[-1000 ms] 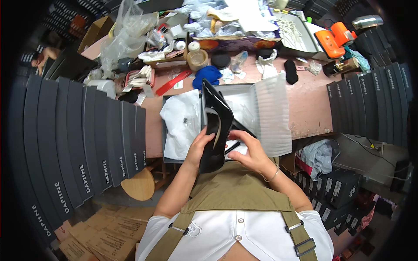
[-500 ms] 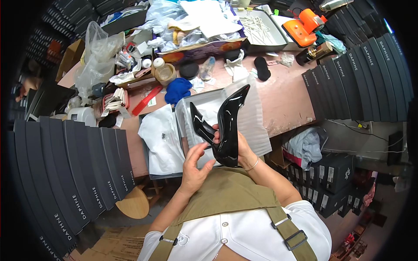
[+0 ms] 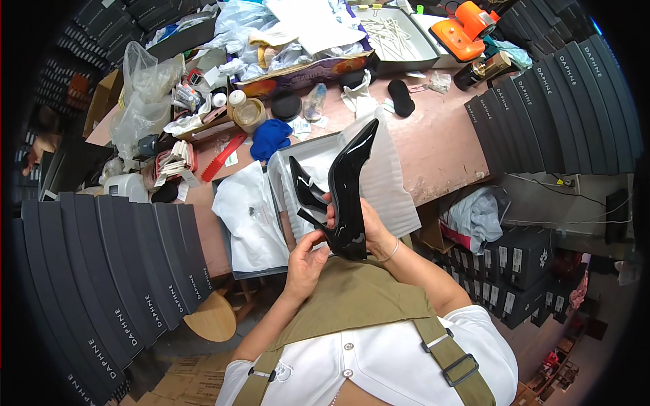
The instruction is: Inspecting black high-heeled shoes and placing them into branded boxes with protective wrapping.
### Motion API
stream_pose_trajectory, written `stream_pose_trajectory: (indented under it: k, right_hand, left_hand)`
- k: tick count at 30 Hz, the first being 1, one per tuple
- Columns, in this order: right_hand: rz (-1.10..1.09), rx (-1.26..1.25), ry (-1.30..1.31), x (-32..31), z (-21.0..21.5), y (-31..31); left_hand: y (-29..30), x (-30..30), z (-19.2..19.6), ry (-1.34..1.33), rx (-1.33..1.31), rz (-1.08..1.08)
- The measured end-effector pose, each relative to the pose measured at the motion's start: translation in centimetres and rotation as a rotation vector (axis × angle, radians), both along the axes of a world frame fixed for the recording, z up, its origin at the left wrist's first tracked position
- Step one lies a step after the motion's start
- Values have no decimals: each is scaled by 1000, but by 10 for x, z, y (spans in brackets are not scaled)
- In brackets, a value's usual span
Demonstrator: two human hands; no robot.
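Observation:
A glossy black high-heeled shoe (image 3: pixel 347 186) is held up, its pointed toe upward and its heel jutting left. My right hand (image 3: pixel 374 230) is wrapped round its middle from the right, with fingertips showing on the left side. My left hand (image 3: pixel 306 267) is at the back of the shoe, below the heel, fingers and thumb closed in on its edge. A second black high-heeled shoe (image 3: pixel 306 186) lies just behind in an open shoe box (image 3: pixel 276 177) lined with white tissue paper (image 3: pixel 389 179). Another tissue sheet (image 3: pixel 247 216) covers the box's left part.
Dark shoe boxes stand in rows at the left (image 3: pixel 128 264) and right (image 3: pixel 558 115). Across the pink table (image 3: pixel 433 145) are a red comb-like tool (image 3: pixel 223 155), a blue cloth (image 3: pixel 271 139), a jar (image 3: pixel 248 114), a tray of white sticks (image 3: pixel 393 37) and an orange device (image 3: pixel 464 34).
My left hand has moved up to the back of the shoe and its fingers have closed in. The held shoe has turned slightly, bringing its heel into view.

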State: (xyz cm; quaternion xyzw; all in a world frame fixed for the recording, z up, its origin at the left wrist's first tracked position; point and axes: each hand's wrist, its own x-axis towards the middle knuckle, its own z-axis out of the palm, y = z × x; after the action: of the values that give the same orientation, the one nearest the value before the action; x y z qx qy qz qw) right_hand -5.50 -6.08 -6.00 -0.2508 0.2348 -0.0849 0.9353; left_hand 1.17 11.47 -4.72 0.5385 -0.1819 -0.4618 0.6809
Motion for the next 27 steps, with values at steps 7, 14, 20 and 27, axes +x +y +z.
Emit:
stream_pose_trajectory:
  k: [7, 14, 20, 27]
  right_hand:
    - [48, -63, 12, 2, 3, 7]
    - [74, -180, 83, 7, 9, 15]
    - [45, -1429, -70, 19, 29, 24]
    - [184, -1734, -418, 34, 30, -9]
  left_hand:
    - [4, 0, -4, 188, -8, 18]
    - [2, 2, -2, 392, 49, 49]
    - [-4, 15, -8, 1266, -58, -92]
    - [-17, 16, -77, 1040, 101, 103]
